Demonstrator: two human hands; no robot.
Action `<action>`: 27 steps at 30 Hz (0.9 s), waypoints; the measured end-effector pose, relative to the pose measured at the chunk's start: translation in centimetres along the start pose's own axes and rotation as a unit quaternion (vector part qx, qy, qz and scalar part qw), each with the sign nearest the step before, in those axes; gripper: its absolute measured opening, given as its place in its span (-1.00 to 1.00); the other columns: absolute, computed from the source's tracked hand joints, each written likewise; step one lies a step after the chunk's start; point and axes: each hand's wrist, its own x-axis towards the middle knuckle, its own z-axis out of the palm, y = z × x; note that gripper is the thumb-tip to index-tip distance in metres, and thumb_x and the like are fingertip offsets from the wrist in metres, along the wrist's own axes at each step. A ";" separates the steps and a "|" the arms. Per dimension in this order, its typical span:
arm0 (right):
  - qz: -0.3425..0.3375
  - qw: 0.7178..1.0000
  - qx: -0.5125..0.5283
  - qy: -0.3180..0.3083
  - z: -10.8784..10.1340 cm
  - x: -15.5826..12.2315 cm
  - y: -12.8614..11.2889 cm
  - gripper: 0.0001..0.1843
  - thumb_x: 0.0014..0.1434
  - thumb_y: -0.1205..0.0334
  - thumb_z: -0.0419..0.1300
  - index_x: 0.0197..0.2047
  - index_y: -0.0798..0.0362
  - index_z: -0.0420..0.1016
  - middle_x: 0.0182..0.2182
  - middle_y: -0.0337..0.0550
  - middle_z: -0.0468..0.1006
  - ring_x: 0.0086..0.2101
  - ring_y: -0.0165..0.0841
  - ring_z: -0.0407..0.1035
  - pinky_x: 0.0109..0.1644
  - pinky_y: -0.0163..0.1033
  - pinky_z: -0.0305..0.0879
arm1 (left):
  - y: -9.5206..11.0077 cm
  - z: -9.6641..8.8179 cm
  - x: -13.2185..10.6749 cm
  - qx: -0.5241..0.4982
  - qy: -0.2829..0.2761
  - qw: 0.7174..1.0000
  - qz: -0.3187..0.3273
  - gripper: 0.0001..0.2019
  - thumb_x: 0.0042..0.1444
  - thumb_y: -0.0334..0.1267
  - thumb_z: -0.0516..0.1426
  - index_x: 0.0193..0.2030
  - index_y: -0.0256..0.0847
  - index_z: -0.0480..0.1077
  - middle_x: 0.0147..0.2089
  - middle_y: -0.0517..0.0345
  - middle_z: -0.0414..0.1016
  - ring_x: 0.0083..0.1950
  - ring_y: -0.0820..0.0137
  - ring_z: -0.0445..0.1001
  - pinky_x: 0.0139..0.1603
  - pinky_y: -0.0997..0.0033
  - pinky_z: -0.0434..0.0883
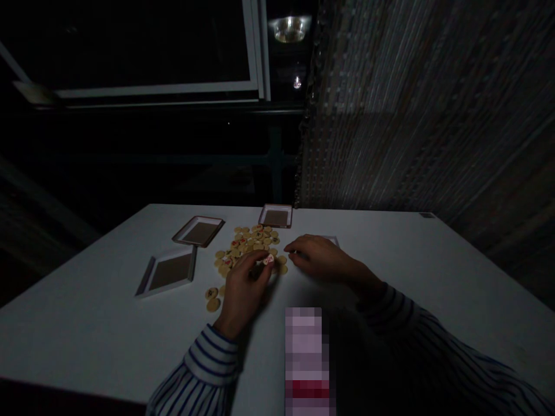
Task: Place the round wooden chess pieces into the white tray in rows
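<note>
My left hand (243,289) is closed, pinching a round Chinese chess piece (269,259) with a red character between thumb and fingertips. It hovers over the near side of a loose heap of pale wooden chess pieces (249,242). Some pieces in the heap show red or dark characters, others lie blank side up. To the right of the heap is my right hand (323,258), its fingers curved and a small gap between thumb and index finger; I see nothing held there. Two separate pieces (212,304) lie left of my left wrist.
Shallow box parts stand around the heap: a light-edged tray (193,271) at the left, a tray (217,223) behind it, another (289,215) at the back. A further box edge (333,238) is mostly hidden behind my right hand. The white table (390,254) meets a bead curtain (368,144).
</note>
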 end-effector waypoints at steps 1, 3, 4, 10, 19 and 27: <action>0.007 1.000 0.001 0.002 0.0 -0.2 0.2 -0.65 0.20 0.23 -0.03 -0.03 0.10 0.45 -0.10 -0.06 0.52 -0.08 -0.28 0.33 0.01 -0.18 0.14 | 0.2 0.2 0.1 -0.002 -0.001 1.000 0.001 -0.79 0.09 -0.16 0.11 -0.18 -0.17 0.42 -0.16 0.11 0.51 -0.11 0.35 0.45 -0.04 0.31 0.37; 0.016 1.000 0.003 0.003 -0.1 -0.5 0.5 -0.65 0.20 0.23 -0.03 -0.02 0.09 0.44 -0.09 -0.07 0.51 -0.08 -0.30 0.33 0.01 -0.19 0.14 | 0.5 0.6 0.2 -0.005 -0.003 1.000 0.000 -0.80 0.09 -0.16 0.11 -0.18 -0.17 0.43 -0.16 0.12 0.51 -0.12 0.35 0.46 -0.05 0.31 0.38; 0.019 1.000 0.004 0.003 -0.1 -0.6 0.7 -0.65 0.20 0.23 -0.03 -0.02 0.08 0.44 -0.10 -0.07 0.51 -0.09 -0.30 0.34 0.00 -0.19 0.15 | 0.6 0.9 0.3 -0.006 -0.005 1.000 0.001 -0.80 0.09 -0.16 0.11 -0.18 -0.17 0.43 -0.16 0.12 0.51 -0.12 0.35 0.46 -0.06 0.31 0.38; 0.025 0.999 0.020 0.024 -0.4 -1.1 1.5 -0.67 0.19 0.24 -0.02 -0.05 0.07 0.46 -0.12 -0.10 0.52 -0.12 -0.31 0.34 -0.02 -0.20 0.16 | 1.2 2.0 0.8 -0.023 -0.012 1.000 0.007 -0.79 0.09 -0.17 0.11 -0.17 -0.17 0.42 -0.13 0.09 0.51 -0.09 0.34 0.45 -0.03 0.30 0.38; 0.042 0.997 0.037 0.044 -0.8 -1.7 3.0 -0.68 0.18 0.22 0.01 -0.08 0.06 0.47 -0.17 -0.11 0.53 -0.15 -0.30 0.35 -0.06 -0.20 0.19 | 1.8 3.3 1.9 -0.021 -0.019 0.999 0.024 -0.79 0.09 -0.18 0.10 -0.17 -0.17 0.42 -0.15 0.11 0.51 -0.13 0.36 0.46 -0.07 0.32 0.39; 0.065 0.994 0.068 0.062 -1.2 -2.2 4.3 -0.71 0.16 0.22 0.02 -0.13 0.06 0.50 -0.19 -0.11 0.54 -0.19 -0.32 0.39 -0.12 -0.23 0.23 | 2.4 4.5 2.9 -0.029 -0.036 0.998 0.035 -0.81 0.09 -0.22 0.10 -0.17 -0.18 0.41 -0.16 0.10 0.51 -0.11 0.35 0.46 -0.05 0.31 0.38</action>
